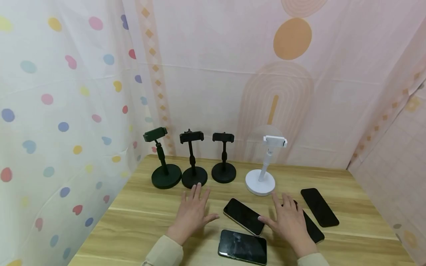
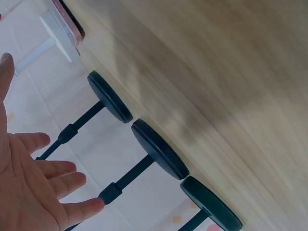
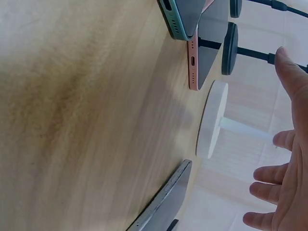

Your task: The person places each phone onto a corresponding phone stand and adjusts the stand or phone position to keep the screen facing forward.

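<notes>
My left hand (image 1: 192, 212) hovers over the table with fingers spread, holding nothing, near the base of the middle black phone stand (image 1: 194, 177). My right hand (image 1: 288, 221) is spread too, palm down above the table. It partly covers a black smartphone (image 1: 313, 229) in the head view. Between the hands lie a smartphone with a dark screen (image 1: 244, 216) and, nearer, another smartphone (image 1: 243, 246) with reflections on its glass. The right wrist view shows a pink phone edge (image 3: 193, 62) and a green one (image 3: 175, 21), both apart from the fingers.
Along the back stand a dark green phone stand (image 1: 166, 176), another black stand (image 1: 224, 172) and a white stand (image 1: 260, 182). One more black smartphone (image 1: 320, 207) lies at the right. Patterned curtains (image 1: 206, 85) hang behind the wooden table (image 1: 123, 229).
</notes>
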The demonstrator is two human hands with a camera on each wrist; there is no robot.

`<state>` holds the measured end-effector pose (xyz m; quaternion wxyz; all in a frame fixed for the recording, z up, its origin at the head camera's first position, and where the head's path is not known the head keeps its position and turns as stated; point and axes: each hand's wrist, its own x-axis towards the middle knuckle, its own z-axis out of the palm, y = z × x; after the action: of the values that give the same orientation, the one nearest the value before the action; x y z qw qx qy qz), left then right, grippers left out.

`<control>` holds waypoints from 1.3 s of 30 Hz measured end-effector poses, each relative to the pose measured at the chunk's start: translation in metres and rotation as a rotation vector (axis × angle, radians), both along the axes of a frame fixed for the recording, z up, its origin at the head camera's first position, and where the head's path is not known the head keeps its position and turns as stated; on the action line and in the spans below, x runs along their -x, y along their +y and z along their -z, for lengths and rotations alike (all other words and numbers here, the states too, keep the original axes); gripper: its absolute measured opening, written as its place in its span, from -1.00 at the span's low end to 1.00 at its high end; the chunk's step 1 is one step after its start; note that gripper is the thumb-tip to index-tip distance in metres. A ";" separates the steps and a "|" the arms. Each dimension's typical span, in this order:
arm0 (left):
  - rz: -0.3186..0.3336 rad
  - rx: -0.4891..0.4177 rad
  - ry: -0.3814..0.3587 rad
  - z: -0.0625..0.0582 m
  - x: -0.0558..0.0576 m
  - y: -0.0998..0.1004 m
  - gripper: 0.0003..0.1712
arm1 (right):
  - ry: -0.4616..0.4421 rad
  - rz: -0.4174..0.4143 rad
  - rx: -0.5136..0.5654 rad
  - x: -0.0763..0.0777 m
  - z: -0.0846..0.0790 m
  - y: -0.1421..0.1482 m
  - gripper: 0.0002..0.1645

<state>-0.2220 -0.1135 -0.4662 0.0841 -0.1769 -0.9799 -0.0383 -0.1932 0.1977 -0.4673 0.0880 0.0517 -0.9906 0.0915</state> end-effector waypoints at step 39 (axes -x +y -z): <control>0.180 -0.185 -0.164 -0.006 0.014 0.014 -0.41 | -0.164 -0.017 0.048 0.002 -0.013 0.011 -0.25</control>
<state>-0.2361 -0.0995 -0.4602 0.0159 -0.2516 -0.9559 -0.1504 -0.1950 0.2085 -0.4545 0.0071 0.0502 -0.9915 0.1199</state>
